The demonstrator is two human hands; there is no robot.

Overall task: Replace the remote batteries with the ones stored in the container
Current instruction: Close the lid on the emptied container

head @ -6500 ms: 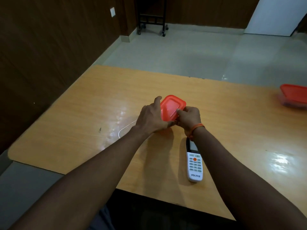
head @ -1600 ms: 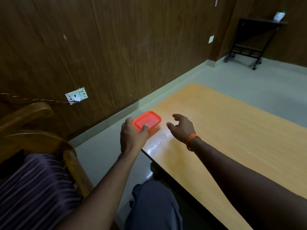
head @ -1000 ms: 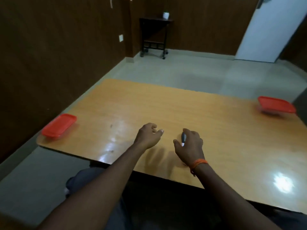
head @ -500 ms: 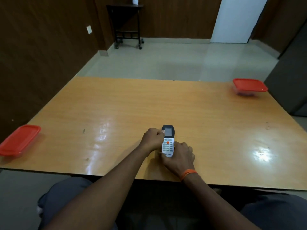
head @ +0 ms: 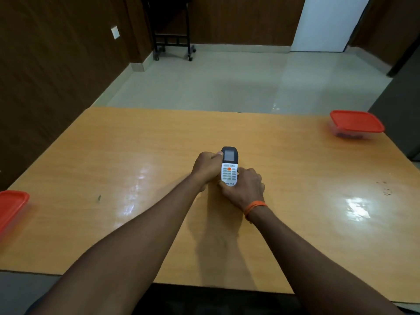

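A white remote (head: 229, 169) with a dark screen end and an orange button is held button side up over the middle of the wooden table (head: 136, 144). My left hand (head: 207, 165) grips its left side near the screen. My right hand (head: 245, 188), with an orange band at the wrist, holds its lower end and right side. A container with a red lid (head: 11, 206) sits at the table's left edge, partly cut off by the frame. A second clear container with a red lid (head: 356, 124) stands at the far right corner. No batteries are visible.
Brown panelled walls run along the left and back. A black wheeled stand (head: 172, 39) is on the pale floor beyond the table, and a white door (head: 327, 21) is at the back right. A dark cabinet side (head: 400, 105) rises at the right.
My left hand set the red-lidded container at the table's left edge and let go. Both hands moved to the centre and took hold of the remote, which is now lifted slightly.
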